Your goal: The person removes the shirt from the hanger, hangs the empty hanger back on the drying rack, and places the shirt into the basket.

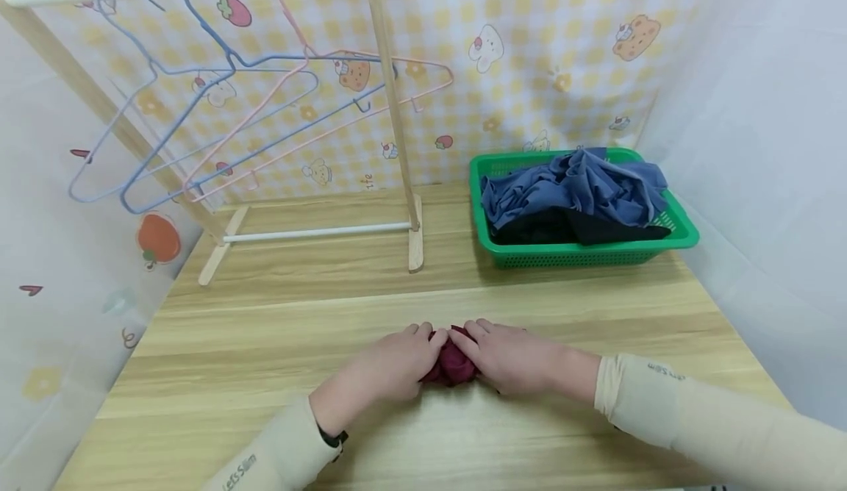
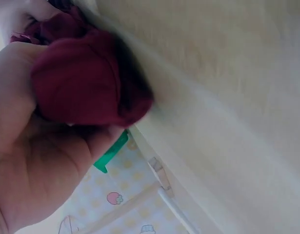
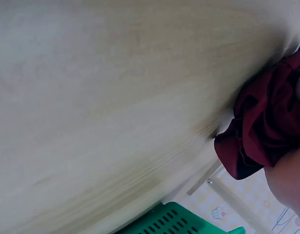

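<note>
A bunched piece of dark red cloth (image 1: 455,364) lies on the wooden table, low and central in the head view. My left hand (image 1: 401,359) grips its left side, and my right hand (image 1: 508,357) grips its right side; the two thumbs nearly meet over it. In the left wrist view the dark red cloth (image 2: 76,80) bulges from the curled fingers of the left hand (image 2: 42,161). Loose folds of the cloth (image 3: 264,117) hang beside the right hand (image 3: 291,180) in the right wrist view. What garment it is cannot be told.
A green basket (image 1: 562,259) at the back right holds blue cloth (image 1: 582,186) and black cloth (image 1: 562,228). At the back left stands a wooden rack (image 1: 390,101) with a blue hanger (image 1: 228,61), a lighter blue hanger (image 1: 132,105) and a pink hanger (image 1: 265,101).
</note>
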`<state>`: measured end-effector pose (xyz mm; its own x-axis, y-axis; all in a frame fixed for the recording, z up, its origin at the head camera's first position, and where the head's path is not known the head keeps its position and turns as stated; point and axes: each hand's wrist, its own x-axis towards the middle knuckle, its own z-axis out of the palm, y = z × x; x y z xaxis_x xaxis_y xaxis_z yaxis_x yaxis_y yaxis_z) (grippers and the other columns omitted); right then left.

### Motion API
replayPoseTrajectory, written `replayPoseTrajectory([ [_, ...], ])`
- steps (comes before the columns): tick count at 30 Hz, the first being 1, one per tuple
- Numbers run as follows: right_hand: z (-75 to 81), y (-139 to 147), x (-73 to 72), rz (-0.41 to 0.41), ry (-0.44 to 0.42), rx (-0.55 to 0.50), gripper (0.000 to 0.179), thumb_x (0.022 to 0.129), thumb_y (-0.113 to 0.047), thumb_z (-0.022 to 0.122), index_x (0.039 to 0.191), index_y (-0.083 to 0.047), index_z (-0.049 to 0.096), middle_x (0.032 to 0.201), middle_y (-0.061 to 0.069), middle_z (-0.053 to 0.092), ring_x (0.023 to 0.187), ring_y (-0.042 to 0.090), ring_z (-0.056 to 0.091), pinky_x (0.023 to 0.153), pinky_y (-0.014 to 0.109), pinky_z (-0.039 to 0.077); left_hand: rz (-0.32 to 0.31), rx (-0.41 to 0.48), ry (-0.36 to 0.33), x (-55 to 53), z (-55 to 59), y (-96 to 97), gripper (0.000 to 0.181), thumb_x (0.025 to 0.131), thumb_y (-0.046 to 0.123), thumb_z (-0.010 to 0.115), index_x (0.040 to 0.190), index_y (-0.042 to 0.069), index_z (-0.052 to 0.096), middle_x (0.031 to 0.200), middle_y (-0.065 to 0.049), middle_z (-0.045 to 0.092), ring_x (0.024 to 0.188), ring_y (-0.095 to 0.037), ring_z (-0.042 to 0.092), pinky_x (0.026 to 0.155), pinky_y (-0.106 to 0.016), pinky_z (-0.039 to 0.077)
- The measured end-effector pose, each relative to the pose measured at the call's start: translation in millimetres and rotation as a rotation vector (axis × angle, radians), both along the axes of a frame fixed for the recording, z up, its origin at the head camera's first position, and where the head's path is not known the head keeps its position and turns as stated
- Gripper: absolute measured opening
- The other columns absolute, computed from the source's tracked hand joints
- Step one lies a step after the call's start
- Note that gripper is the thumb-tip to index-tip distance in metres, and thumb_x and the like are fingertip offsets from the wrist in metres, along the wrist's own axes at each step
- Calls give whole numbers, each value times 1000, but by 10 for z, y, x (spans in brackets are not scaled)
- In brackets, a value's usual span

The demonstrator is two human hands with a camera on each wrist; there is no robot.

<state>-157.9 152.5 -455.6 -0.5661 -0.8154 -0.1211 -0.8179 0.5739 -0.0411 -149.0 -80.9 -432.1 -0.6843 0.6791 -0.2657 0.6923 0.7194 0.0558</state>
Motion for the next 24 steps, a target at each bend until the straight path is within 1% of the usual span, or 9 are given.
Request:
replayPoseTrajectory([
  [3,43,43,-33,-1,-16,-45,65,103,-27,67,156,3,44,131,14,63,118,25,65,103,39,59,-11,5,-42,-89,60,26,60,89,12,82,140,7,51,119,-10,66,107,-22,67,89,-37,61],
  [5,150,85,-60,-27,-32,-98,68,102,-26,70,156,4,43,129,15,63,115,24,66,99,39,60,-27,36,-46,-175,165,45,56,92,12,80,139,5,50,119,-10,68,108,-23,69,91,-38,62],
  [7,343,138,-114,-83,-50,-161,72,101,-25,73,158,4,40,127,16,65,113,25,67,96,42,61,-47,115,-42,-293,318,62,47,96,14,77,134,3,52,116,-11,68,108,-24,70,93,-39,62],
  [10,726,237,-273,-184,-54,-226,79,100,-24,76,162,3,34,129,20,67,116,30,69,94,47,62,-75,237,-14,-509,618,116,34,101,14,71,126,0,52,111,-12,68,107,-25,69,93,-41,61],
  [12,998,321,-413,-250,-33,-222,84,100,-26,76,165,1,29,132,23,67,120,35,69,96,51,61,-88,287,21,-664,832,193,29,104,14,67,124,0,52,110,-12,67,105,-26,69,92,-43,60],
  [14,1249,424,-564,-297,6,-194,86,101,-28,75,166,1,26,135,25,66,124,38,68,98,55,60,-87,293,73,-828,1027,313,27,104,11,63,125,0,49,111,-12,65,106,-27,68,91,-44,59],
  [17,1575,594,-822,-304,85,-182,81,101,-29,75,162,3,31,132,26,67,122,41,68,96,58,60,-72,283,172,-1110,1261,531,30,105,11,59,130,1,47,117,-13,63,112,-30,66,96,-44,57],
  [21,1886,834,-1221,-296,169,-172,71,102,-27,74,156,3,38,127,28,67,118,46,68,96,63,57,-5,254,255,-1533,1478,858,47,105,16,59,145,3,40,138,-16,58,132,-33,58,110,-44,51],
  [24,2001,1029,-1520,-338,224,-115,75,102,-28,72,159,2,35,137,33,63,126,52,62,101,70,52,62,196,261,-1836,1580,1132,67,104,20,60,160,6,27,155,-16,50,145,-32,49,120,-41,44],
])
